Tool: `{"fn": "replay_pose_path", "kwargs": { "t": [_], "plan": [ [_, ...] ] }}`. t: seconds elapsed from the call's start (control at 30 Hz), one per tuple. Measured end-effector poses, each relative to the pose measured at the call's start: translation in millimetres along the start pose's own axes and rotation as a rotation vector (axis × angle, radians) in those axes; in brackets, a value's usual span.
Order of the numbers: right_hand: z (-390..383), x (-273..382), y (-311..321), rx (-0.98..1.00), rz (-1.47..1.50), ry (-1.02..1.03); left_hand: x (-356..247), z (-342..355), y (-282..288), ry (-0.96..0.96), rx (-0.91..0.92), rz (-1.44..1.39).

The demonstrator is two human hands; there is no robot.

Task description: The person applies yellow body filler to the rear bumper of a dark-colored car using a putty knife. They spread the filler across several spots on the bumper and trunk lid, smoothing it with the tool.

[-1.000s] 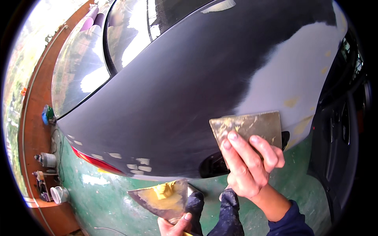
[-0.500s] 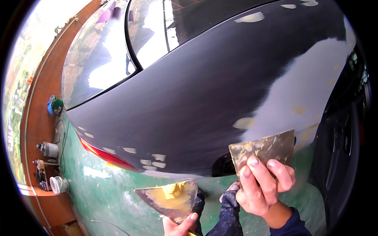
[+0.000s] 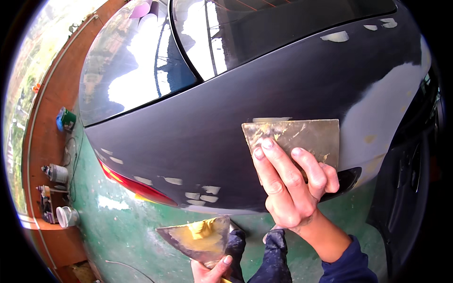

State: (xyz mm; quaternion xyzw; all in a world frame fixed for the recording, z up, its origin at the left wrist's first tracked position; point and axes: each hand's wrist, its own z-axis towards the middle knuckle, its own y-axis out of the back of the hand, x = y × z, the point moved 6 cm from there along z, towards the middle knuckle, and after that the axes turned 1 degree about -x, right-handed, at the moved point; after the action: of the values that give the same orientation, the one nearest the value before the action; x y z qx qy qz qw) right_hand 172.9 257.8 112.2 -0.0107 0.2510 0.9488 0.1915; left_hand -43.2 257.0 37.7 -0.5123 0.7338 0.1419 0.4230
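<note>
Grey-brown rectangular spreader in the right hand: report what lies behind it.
A pale beige streak shows just above the rectangular spreader's upper edge, on the dark grey car panel. Whether the streak continues behind the spreader and right hand cannot be seen.

Can move freely over the dark car panel [image 3: 203,127], to the left of the flat scraper [image 3: 314,141] in the right hand [image 3: 292,193]. Can pass between that hand and the wide blade [image 3: 207,245] in the left hand [image 3: 210,271]. Going back from there, meets the legs [image 3: 272,252]. Going right, past the right hand, meets the black door [image 3: 401,203]. Can swing over the green floor [image 3: 118,236] left of the wide blade, but going forward, meets the red tail light [image 3: 137,187].
</note>
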Motion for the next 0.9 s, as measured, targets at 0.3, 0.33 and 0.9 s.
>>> {"fn": "replay_pose_path", "kwargs": {
  "t": [0.3,0.33,0.9],
  "plan": [
    [15,6,1,0.025,0.001,-0.01,-5,3,8,-0.017,0.029,-0.014],
    [13,6,1,0.039,-0.002,-0.01,-4,3,9,-0.016,0.032,-0.012],
    [-109,-5,60,0.177,0.003,-0.183,23,4,15,0.102,0.11,-0.063]
  ]
}}
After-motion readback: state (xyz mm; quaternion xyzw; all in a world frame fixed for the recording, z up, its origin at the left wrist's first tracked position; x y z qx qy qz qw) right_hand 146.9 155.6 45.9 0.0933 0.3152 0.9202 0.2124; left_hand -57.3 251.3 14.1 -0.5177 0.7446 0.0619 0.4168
